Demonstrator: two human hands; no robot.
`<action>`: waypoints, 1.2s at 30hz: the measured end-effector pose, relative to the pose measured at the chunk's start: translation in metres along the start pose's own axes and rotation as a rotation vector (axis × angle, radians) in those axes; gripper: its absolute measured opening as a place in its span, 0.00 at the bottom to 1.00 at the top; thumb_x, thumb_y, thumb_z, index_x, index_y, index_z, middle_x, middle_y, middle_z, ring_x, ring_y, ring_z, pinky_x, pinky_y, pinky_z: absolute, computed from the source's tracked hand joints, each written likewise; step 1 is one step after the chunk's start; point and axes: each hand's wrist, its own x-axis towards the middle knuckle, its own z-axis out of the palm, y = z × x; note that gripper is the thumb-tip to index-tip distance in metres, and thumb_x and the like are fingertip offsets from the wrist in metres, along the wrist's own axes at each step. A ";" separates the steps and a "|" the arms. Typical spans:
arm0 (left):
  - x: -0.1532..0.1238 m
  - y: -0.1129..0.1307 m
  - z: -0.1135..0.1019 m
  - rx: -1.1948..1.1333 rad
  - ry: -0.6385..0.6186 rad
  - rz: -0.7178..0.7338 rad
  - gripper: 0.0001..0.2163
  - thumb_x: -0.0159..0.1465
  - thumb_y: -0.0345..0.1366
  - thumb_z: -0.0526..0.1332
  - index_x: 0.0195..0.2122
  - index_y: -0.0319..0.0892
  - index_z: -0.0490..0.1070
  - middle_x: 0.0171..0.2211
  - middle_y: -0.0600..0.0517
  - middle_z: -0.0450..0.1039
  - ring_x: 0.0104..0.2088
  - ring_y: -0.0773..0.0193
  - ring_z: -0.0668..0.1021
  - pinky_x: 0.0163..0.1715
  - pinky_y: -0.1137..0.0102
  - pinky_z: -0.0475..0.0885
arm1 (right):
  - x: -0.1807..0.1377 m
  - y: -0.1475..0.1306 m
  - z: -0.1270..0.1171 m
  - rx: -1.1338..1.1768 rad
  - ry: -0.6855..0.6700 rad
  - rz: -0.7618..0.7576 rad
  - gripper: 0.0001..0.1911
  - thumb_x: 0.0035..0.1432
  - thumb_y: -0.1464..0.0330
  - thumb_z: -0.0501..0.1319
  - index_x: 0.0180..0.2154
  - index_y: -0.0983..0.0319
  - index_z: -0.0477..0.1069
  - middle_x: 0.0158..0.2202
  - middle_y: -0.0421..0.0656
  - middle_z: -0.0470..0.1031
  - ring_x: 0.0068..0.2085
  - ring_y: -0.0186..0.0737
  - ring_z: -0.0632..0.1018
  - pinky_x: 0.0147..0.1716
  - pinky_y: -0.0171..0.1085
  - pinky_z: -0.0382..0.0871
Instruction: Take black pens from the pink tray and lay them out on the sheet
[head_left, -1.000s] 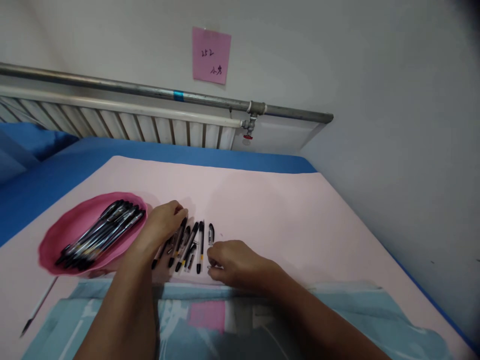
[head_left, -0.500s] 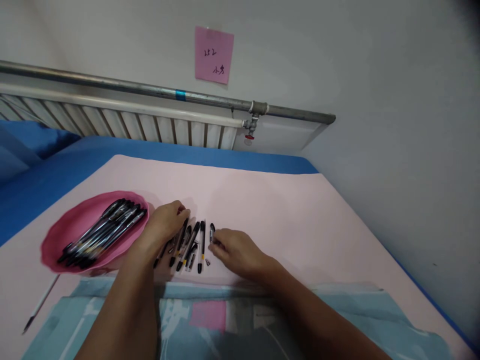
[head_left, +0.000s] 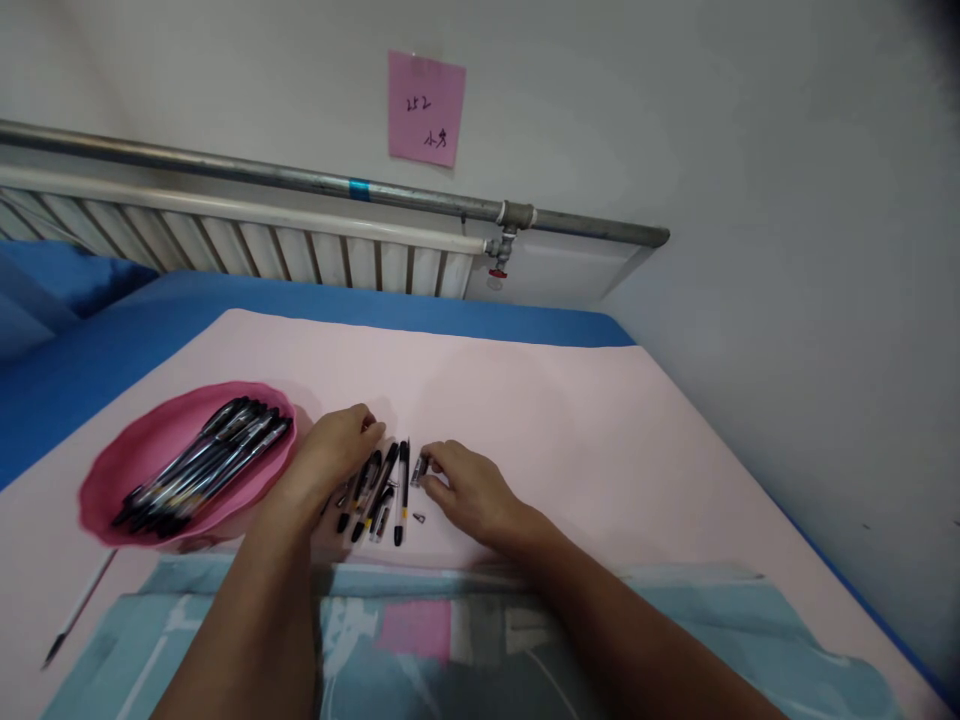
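Near the tabletop's (head_left: 570,420) front edge, the right hand (head_left: 471,490) pinches a pen cap (head_left: 417,473). The left hand (head_left: 343,440) curls beside gel pens (head_left: 403,490), its hold unclear.

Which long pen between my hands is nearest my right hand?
The rightmost long pen, pointing almost straight away from you; the other long pens slant more and lie to its left, farther from your right hand.

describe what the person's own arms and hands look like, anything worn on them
The left hand and right hand are bare, without gloves. The left forearm and right forearm show no sleeve, watch or bracelet. Some fingers are hidden, so rings can't be ruled out.
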 end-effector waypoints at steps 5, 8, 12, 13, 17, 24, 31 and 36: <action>0.000 0.001 0.000 0.009 -0.011 -0.003 0.16 0.58 0.42 0.47 0.35 0.40 0.70 0.33 0.45 0.76 0.35 0.57 0.75 0.32 0.68 0.64 | 0.003 0.001 0.006 -0.037 -0.013 -0.037 0.09 0.60 0.66 0.50 0.41 0.59 0.65 0.35 0.41 0.67 0.35 0.33 0.68 0.34 0.32 0.55; 0.000 0.001 0.001 0.010 -0.011 0.006 0.16 0.58 0.42 0.47 0.35 0.40 0.70 0.33 0.45 0.76 0.35 0.57 0.75 0.32 0.68 0.64 | 0.003 0.002 0.008 -0.036 -0.008 -0.036 0.09 0.60 0.66 0.50 0.41 0.59 0.66 0.36 0.41 0.67 0.35 0.33 0.68 0.35 0.32 0.56; 0.001 0.000 0.001 -0.001 -0.008 0.007 0.15 0.58 0.42 0.48 0.35 0.40 0.71 0.34 0.45 0.76 0.35 0.57 0.75 0.33 0.68 0.65 | 0.003 0.003 0.008 -0.034 0.000 -0.046 0.11 0.60 0.66 0.51 0.43 0.59 0.65 0.37 0.42 0.67 0.36 0.34 0.69 0.35 0.32 0.57; 0.001 0.000 0.001 -0.001 -0.007 0.008 0.15 0.58 0.42 0.48 0.35 0.40 0.71 0.34 0.45 0.76 0.35 0.57 0.75 0.33 0.68 0.65 | 0.003 0.003 0.008 -0.035 -0.005 -0.045 0.11 0.60 0.66 0.51 0.43 0.59 0.65 0.37 0.42 0.67 0.37 0.34 0.69 0.35 0.32 0.57; 0.001 0.001 0.001 0.001 -0.004 0.013 0.15 0.58 0.42 0.48 0.35 0.40 0.71 0.34 0.45 0.76 0.35 0.57 0.76 0.32 0.69 0.65 | 0.003 0.001 0.007 -0.022 -0.030 -0.061 0.10 0.60 0.67 0.51 0.42 0.59 0.66 0.37 0.41 0.67 0.38 0.34 0.69 0.36 0.32 0.57; -0.001 0.002 0.000 -0.004 -0.001 0.004 0.15 0.58 0.42 0.48 0.35 0.40 0.71 0.33 0.45 0.76 0.34 0.58 0.75 0.31 0.69 0.64 | 0.003 0.001 0.006 0.022 -0.022 -0.113 0.09 0.58 0.68 0.52 0.42 0.60 0.65 0.36 0.41 0.68 0.37 0.34 0.69 0.36 0.32 0.57; -0.001 0.003 -0.001 0.023 -0.008 -0.001 0.15 0.58 0.41 0.48 0.35 0.40 0.71 0.33 0.45 0.76 0.35 0.57 0.76 0.32 0.69 0.65 | 0.005 0.002 0.005 0.052 -0.038 -0.090 0.08 0.59 0.69 0.51 0.40 0.60 0.65 0.35 0.40 0.68 0.35 0.33 0.68 0.33 0.32 0.56; -0.002 0.004 -0.002 0.004 0.001 0.010 0.15 0.58 0.41 0.48 0.35 0.40 0.71 0.34 0.45 0.76 0.36 0.57 0.75 0.33 0.69 0.64 | 0.004 0.001 0.007 0.029 -0.035 -0.088 0.08 0.59 0.69 0.51 0.41 0.60 0.64 0.36 0.41 0.68 0.36 0.34 0.68 0.34 0.32 0.56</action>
